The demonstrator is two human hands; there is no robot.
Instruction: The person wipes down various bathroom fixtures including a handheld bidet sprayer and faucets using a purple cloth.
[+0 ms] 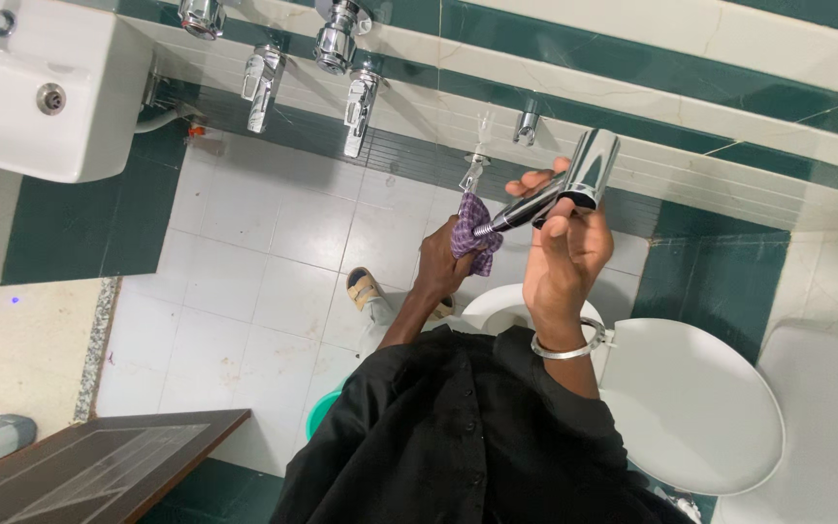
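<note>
White and green bathroom tiles are seen below. A chrome sprayer (574,184) is gripped in the closed right hand (560,257); just left of it, a purple cloth (472,236) is bunched in the closed left hand (435,267) and pressed against the sprayer's hose end. Wiping appears under way, with the head apparently not yet reached.

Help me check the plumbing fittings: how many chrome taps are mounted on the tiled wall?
5. Two at the top edge, two lower, one small near the hand-held sprayer. More may be out of frame.
</note>
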